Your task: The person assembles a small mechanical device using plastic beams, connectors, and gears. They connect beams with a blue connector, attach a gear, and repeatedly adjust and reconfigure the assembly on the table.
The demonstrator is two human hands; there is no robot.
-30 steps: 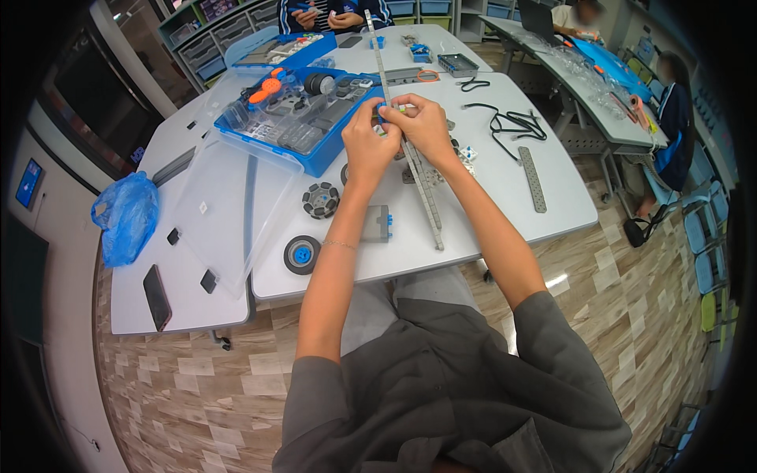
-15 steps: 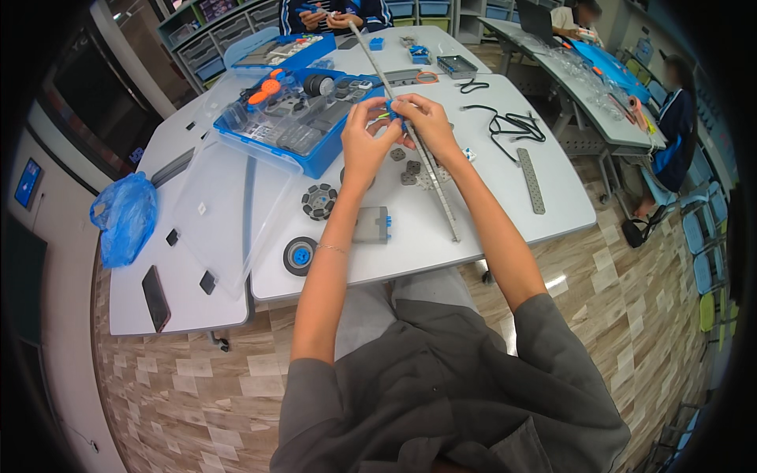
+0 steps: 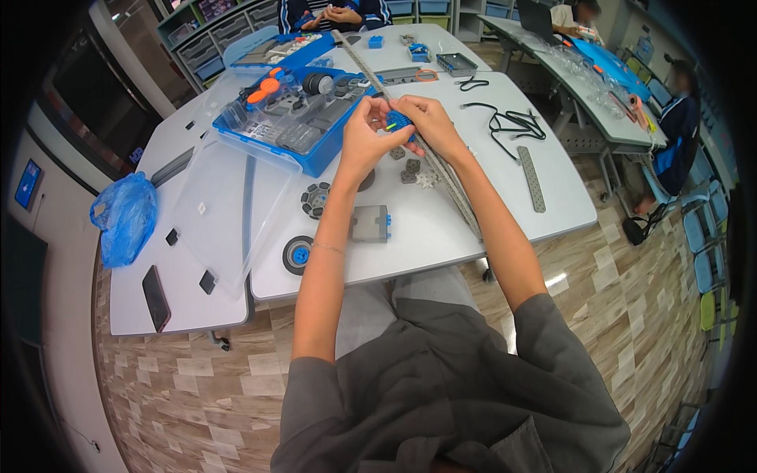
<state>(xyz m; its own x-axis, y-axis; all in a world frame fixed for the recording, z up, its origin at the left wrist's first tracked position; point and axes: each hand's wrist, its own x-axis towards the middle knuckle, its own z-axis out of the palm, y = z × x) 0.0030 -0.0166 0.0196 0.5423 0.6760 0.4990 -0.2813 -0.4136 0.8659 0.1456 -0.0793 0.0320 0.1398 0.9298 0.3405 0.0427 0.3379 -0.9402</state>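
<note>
My left hand (image 3: 366,142) is closed, its fingertips pinching at a blue toothed part (image 3: 400,121) with a small green pin (image 3: 391,127) beside its thumb. My right hand (image 3: 432,128) is wrapped round a long grey perforated beam (image 3: 451,191), which slants from the far left toward the table's near edge. The blue part lies against the beam between both hands; its back side is hidden by fingers. Below them on the table are dark grey connector pieces (image 3: 410,171), a pale gear (image 3: 426,180) and a grey box-shaped block (image 3: 369,224) with blue pegs.
A blue parts bin (image 3: 315,158) stands left of my hands, its clear lid (image 3: 221,213) nearby. Two wheels (image 3: 298,255), black cables (image 3: 512,122) and a flat grey plate (image 3: 531,180) lie around. A phone (image 3: 156,298) rests at left. Another person's hands (image 3: 335,17) are across the table.
The beam has turned and tilted, its far end shifting left and its near end right. More of the blue part's toothed face shows. The person opposite has moved their hands.
</note>
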